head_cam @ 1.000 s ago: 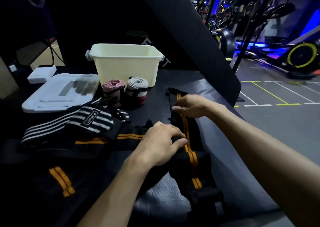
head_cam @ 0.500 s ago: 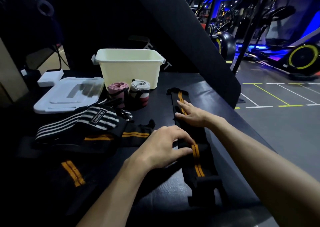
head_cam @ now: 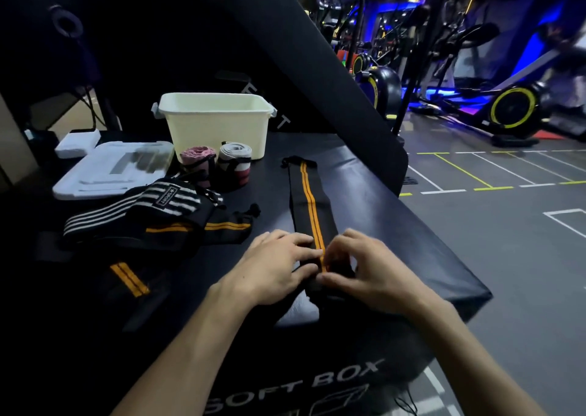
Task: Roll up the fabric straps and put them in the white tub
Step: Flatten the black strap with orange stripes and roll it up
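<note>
Here the near end of the black strap with orange stripes [head_cam: 312, 203] is being pinched and folded over by both hands, left hand [head_cam: 276, 269] and right hand [head_cam: 371, 273], with the fingertips meeting at the stripe — the first turn of a roll, it is judged. The rest of the strap is lying flat on the bench [head_cam: 396, 225], running away from the grip toward the white tub [head_cam: 215, 123], its far end stopping just short of the tub's near right corner. What is being risked: if the first turn is being started crooked, the roll is likely to cone out to one side; if the pinch is being held too loosely, the springy fabric may uncoil. The strap is also lying near the bench's right edge, so a sideways drift could carry it off. Two finished rolls — a pink roll [head_cam: 196, 161] and a grey roll [head_cam: 235, 161] — are standing in front of the tub, not in it. More straps, among them a striped strap [head_cam: 133, 206], are lying in a heap to the left, and could be snagged.
</note>
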Tool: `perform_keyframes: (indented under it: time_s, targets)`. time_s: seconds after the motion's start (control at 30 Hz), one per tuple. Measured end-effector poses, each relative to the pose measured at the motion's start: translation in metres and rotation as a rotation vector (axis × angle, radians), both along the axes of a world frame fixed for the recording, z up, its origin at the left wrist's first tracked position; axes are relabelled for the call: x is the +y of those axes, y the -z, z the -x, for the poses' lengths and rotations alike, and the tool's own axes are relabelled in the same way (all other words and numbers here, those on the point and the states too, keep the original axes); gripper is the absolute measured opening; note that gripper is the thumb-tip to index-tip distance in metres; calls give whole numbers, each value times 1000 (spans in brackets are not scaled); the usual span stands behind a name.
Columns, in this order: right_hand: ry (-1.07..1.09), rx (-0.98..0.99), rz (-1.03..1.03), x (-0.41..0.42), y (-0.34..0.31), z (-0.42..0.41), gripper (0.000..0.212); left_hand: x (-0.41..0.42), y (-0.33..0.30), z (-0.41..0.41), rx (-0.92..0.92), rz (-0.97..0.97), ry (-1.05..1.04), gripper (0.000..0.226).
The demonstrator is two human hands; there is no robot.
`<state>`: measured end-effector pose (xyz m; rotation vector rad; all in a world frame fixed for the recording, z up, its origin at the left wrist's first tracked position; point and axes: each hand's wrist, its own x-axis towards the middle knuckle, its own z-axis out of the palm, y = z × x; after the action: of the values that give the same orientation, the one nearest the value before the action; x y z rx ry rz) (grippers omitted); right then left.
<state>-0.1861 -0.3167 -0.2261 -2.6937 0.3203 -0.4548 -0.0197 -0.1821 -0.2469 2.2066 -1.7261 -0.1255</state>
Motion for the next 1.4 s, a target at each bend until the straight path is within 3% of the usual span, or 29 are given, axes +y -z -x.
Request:
perform_keyframes:
  time_s: [0.2, 0.37, 0.43, 0.53, 0.77, 1.07, 1.3, 1.4]
  targets:
    - [-14, -11, 61, 24, 18, 32, 32, 8, 5, 14, -27, -51, -121, 43]
    - [-39, -13, 86, 41, 18, 58, 51, 7, 13, 19, -20, -19, -205, 42]
    - [-45, -32, 111, 47, 16, 66, 41, 7, 14, 20, -18, -11, -216, 42]
    - [-23, -92, 152, 52, 12, 70, 8, 8, 14, 22, -16, -1, -232, 42]
    - [4, -28, 157, 58, 14, 69, 26, 10, 15, 26, -1, 28, -252, 42]
    - [10, 11, 119, 60, 14, 69, 21, 11, 14, 25, 17, 53, -256, 41]
    - [-8, -265, 247, 68, 7, 68, 20, 10, 16, 23, 13, 65, -256, 41]
    - [-73, -291, 284, 71, 6, 67, 16, 10, 17, 22, 18, 80, -261, 40]
